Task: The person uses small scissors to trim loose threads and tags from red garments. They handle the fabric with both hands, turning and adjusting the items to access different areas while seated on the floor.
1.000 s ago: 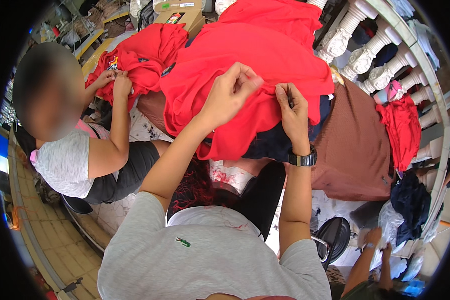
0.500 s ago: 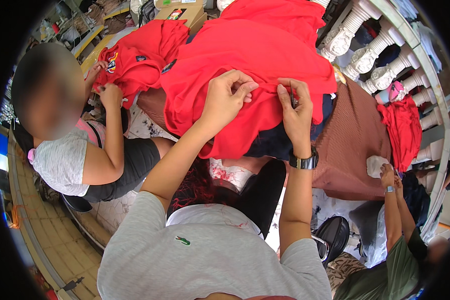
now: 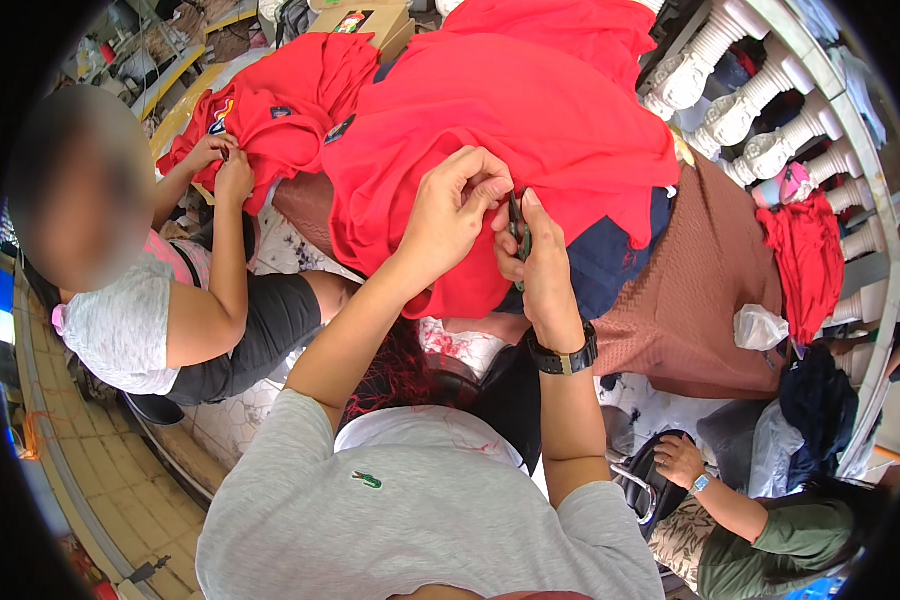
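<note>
My left hand (image 3: pixel 452 208) hovers over a red shirt (image 3: pixel 420 125), with thumb and forefinger pinched together. What lies in that pinch, if anything, is too small to make out. In my right hand (image 3: pixel 543 262) is a pair of dark thread snips (image 3: pixel 517 225), the blades pointing up beside my left fingertips. The shirt spreads across my lap side of the work surface, its folds hanging down at the front. Dark blue cloth (image 3: pixel 600 265) shows from under its right side.
A brown textured cloth (image 3: pixel 690 280) covers the table. At left a co-worker's hands (image 3: pixel 225 165) handle another red garment (image 3: pixel 280 100). Another co-worker's hand (image 3: pixel 678 460) is at lower right. White balusters (image 3: pixel 720 120) line the right, near a hanging red garment (image 3: pixel 800 260) and a clear plastic bag (image 3: pixel 760 327).
My right hand has moved left and down to my left fingertips, bringing the snips into plain view. The right co-worker's hands have left the plastic bag; one is now lower and nearer me.
</note>
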The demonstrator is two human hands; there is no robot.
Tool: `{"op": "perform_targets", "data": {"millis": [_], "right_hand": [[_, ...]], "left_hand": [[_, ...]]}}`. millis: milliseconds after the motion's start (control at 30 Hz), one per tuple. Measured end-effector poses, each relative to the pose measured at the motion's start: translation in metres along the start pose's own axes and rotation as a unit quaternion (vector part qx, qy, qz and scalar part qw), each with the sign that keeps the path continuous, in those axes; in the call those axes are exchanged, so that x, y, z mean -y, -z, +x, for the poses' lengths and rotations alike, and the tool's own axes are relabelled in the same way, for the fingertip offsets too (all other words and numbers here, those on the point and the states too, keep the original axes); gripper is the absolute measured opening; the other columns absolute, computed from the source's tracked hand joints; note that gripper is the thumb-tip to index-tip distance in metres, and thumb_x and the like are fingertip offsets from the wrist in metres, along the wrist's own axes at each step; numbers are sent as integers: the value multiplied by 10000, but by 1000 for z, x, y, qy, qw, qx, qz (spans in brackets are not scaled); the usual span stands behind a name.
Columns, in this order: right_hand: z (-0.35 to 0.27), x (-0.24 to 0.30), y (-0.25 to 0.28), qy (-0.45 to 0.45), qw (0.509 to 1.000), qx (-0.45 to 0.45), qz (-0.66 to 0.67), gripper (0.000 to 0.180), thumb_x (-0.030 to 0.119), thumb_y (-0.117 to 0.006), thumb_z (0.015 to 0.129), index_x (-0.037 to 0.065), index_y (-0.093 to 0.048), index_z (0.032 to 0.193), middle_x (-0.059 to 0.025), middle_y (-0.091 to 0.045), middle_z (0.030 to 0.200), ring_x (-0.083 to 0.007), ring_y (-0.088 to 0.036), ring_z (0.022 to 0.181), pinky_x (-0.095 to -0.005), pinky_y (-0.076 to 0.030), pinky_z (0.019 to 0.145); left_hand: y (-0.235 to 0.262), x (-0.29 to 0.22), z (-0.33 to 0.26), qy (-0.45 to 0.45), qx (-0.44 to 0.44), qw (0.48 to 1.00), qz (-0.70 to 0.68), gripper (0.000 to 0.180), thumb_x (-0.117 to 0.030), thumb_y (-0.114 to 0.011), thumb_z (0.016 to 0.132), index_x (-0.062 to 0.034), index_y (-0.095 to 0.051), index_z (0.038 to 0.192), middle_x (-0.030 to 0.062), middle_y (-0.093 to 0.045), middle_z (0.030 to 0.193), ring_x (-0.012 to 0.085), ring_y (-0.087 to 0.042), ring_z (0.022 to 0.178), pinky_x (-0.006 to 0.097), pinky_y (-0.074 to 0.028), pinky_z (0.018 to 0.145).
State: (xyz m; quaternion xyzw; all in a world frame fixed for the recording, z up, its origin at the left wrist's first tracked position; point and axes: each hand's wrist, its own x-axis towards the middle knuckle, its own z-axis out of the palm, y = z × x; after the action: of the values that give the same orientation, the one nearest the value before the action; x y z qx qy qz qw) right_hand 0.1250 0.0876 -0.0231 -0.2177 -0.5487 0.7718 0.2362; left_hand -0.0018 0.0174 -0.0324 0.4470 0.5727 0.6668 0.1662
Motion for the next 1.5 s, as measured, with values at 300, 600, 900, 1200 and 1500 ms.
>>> {"op": "perform_targets", "data": {"millis": [300, 600, 900, 1200, 1500], "right_hand": [[15, 0, 6, 2, 1000, -3, 11, 437, 384, -416, 1080, 109, -486, 749, 53, -366, 592, -53, -271, 438, -239, -184, 425], [-17, 25, 9, 160, 979, -87, -88, 199, 247, -589, 1026, 50, -559, 1027, 54, -386, 584, -31, -331, 507, -239, -242, 468], [21, -2, 10, 218, 938, -130, -236, 168, 109, -626, 994, -4, -637, 1118, -24, -618, 681, -57, -527, 586, -253, -393, 524], [14, 2, 9, 259, 930, -156, -208, 114, 94, -691, 963, -1, -678, 1024, 54, -606, 773, 11, -426, 584, -193, -316, 503], [12, -2, 14, 243, 941, -149, -183, 97, 70, -713, 939, 28, -694, 1024, 85, -567, 727, 25, -369, 542, -197, -255, 466]], "left_hand": [[-1, 1, -1, -41, -6, 999, 25, 58, -23, -629, 962, 10, -608, 919, 25, -576, 869, 106, -578, 816, 263, -482, 754], [50, -50, -38, -137, 128, 942, 278, 212, -153, -755, 883, 1, -628, 954, 95, -586, 1003, 217, -620, 827, 337, -501, 737], [6, 4, 14, -153, -41, 953, 260, 153, -50, -684, 912, -3, -579, 1014, 86, -584, 929, 220, -597, 759, 298, -485, 683], [28, 4, 3, 39, 32, 983, -176, 70, -124, -534, 1062, -87, -531, 1003, 6, -637, 952, 35, -486, 750, 207, -425, 690], [12, 0, -18, -44, -50, 997, 23, 288, 3, -756, 882, -33, -663, 1152, 8, -539, 971, 67, -531, 833, 214, -481, 746]]}}
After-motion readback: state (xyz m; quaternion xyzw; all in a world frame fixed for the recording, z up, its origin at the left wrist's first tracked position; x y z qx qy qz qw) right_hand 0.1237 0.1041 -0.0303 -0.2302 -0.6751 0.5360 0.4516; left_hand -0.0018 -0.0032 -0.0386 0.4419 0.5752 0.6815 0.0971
